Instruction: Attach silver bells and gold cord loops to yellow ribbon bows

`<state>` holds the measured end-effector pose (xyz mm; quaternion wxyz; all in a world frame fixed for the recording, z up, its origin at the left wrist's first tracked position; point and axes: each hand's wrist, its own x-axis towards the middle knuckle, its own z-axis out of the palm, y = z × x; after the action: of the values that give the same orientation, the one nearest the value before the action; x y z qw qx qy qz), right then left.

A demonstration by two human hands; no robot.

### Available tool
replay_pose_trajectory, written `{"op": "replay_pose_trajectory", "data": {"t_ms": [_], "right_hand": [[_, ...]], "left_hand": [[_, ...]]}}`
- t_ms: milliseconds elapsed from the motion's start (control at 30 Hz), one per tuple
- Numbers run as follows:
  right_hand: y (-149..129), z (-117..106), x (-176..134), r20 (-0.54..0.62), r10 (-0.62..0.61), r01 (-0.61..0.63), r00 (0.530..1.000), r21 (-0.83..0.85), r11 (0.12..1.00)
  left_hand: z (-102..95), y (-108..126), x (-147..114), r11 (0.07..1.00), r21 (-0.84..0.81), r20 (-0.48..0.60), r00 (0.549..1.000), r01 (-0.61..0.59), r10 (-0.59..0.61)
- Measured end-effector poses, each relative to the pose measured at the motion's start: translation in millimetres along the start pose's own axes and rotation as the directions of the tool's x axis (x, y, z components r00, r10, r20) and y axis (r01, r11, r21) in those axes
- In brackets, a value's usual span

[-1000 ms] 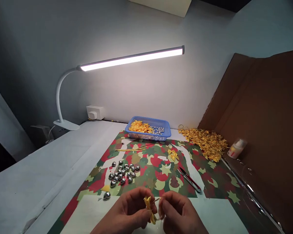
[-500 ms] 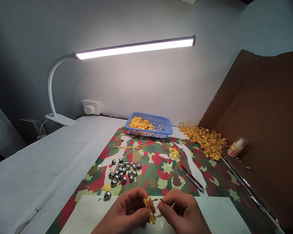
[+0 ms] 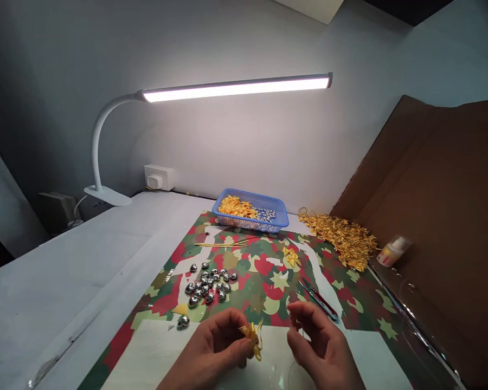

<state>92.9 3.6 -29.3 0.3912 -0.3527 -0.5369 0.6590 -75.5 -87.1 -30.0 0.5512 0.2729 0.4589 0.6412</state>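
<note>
My left hand [image 3: 223, 344] pinches a small yellow ribbon bow [image 3: 252, 341] between thumb and fingertips, and a thin gold cord [image 3: 261, 330] stands up from it. To its right, apart from the bow, my right hand [image 3: 323, 341] has thumb and forefinger spread. A faint thin line shows by its fingers, too fine to name. Both hands are above a white sheet [image 3: 154, 349]. Beyond my left hand lie several shiny silver bells [image 3: 209, 284], with one single bell [image 3: 183, 322] closer in. Scissors-like snips [image 3: 320, 300] lie past my right hand.
A blue basket [image 3: 282, 219] at the back holds yellow bows and small silver pieces. Gold cords [image 3: 222, 245] and another yellow bow [image 3: 291, 256] lie on the patterned mat. Right are a gold heap [image 3: 341, 238], a bottle [image 3: 391, 251] and cardboard [image 3: 435, 173]. A lamp [image 3: 236, 88] hangs above.
My right hand has let go of the gold cord and moved right, its fingers parting. The bow has turned in my left hand. The camera view has shifted slightly.
</note>
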Motion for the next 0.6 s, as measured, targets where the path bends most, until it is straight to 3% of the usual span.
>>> {"op": "replay_pose_trajectory", "data": {"t_ms": [100, 233, 433, 600], "right_hand": [[0, -5, 6, 0.071, 0.074, -0.076, 0.995, 0.027, 0.997], [11, 7, 11, 0.140, 0.160, -0.172, 0.977, 0.080, 0.982], [12, 27, 14, 0.365, 0.222, -0.323, 0.904, 0.242, 0.915], [6, 24, 15, 0.366, 0.232, -0.353, 0.901, 0.309, 0.883]], "left_hand": [[0.8, 3, 0, 1.000, 0.014, -0.012, 1.000, -0.008, 0.008], [-0.5, 3, -3, 0.998, -0.062, -0.020, 0.999, 0.025, -0.026], [-2.9, 4, -5, 0.973, -0.220, -0.087, 0.992, 0.067, -0.088], [1.9, 9, -7, 0.964, -0.254, -0.150, 0.981, 0.081, -0.122]]}}
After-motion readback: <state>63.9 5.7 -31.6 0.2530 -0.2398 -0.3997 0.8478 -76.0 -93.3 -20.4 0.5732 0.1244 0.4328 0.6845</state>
